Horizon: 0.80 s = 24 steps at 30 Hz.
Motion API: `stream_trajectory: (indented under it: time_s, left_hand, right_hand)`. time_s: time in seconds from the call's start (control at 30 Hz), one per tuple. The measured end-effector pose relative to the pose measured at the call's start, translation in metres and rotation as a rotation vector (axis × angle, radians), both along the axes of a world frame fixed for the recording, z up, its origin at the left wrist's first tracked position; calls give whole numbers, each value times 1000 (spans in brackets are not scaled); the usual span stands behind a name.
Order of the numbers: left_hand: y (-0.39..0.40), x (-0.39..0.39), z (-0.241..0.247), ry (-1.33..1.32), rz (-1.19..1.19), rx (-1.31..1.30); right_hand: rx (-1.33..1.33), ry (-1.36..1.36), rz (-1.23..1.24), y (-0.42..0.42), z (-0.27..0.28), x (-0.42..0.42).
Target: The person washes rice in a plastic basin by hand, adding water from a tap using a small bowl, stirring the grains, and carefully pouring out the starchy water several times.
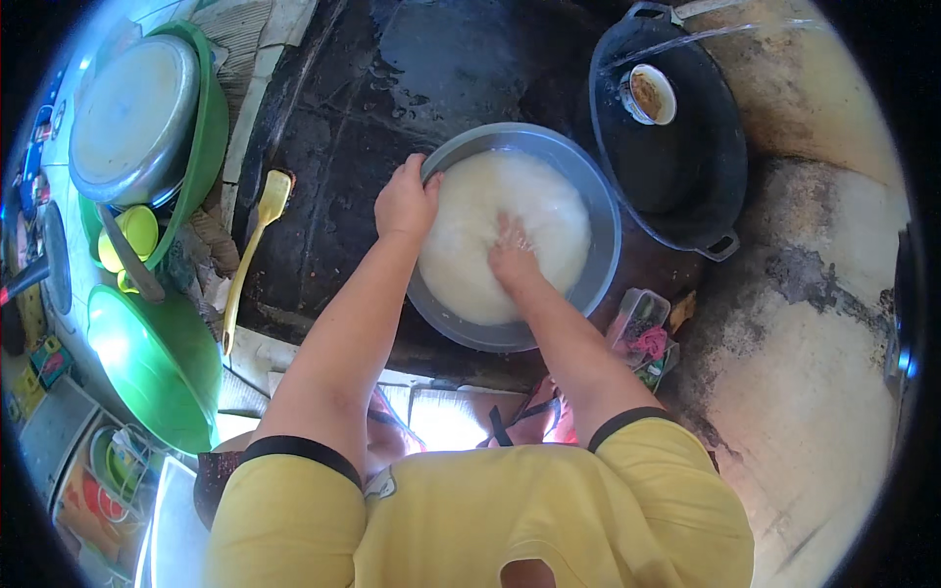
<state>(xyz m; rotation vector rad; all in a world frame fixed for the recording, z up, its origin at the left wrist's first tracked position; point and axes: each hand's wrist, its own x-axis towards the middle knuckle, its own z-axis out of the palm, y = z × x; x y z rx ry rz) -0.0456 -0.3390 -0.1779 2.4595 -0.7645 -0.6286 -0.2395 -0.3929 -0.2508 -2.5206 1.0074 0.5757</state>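
Observation:
A round grey basin (608, 235) stands on the dark wet floor before me, holding cloudy whitish liquid (507, 184). My left hand (406, 197) grips the basin's rim on its left side, thumb over the edge. Inside the basin, my right hand (514, 253) dips into the liquid with its fingers partly under the surface. Whether those fingers hold anything is hidden by the cloudiness. Right of the basin sits a dark oval tub (662, 176) with handles; a small white cup (649, 94), brown inside, rests in it. A thin stream of water (684, 38) runs into the tub.
A yellow spatula (253, 250) lies at the left edge of the dark surface (323, 147). Beyond it are a green tub (209, 125) with a metal pot (136, 121), a yellow cup (136, 235) and a tilted green basin (158, 367). A clear container (636, 316) with pink mesh stands at right, near a stained wall (801, 331).

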Motion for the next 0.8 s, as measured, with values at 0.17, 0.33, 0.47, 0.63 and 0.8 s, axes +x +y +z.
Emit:
stream_trajectory:
  time_s: [0.17, 0.33, 0.47, 0.63, 0.8]
  left_hand:
    - [2, 4, 0, 9, 9, -8]
    - [5, 6, -2, 14, 32, 30]
    - [-6, -1, 3, 12, 2, -7]
    - [4, 6, -2, 14, 23, 43]
    - [2, 4, -2, 17, 17, 29]
  right_hand:
    - [585, 365, 243, -19, 59, 16]
    - [1405, -106, -972, -55, 65, 21]
    - [1001, -279, -1203, -69, -9, -19]
    - [145, -489, -212, -47, 7, -3]
    - [-134, -256, 151, -32, 39, 6]
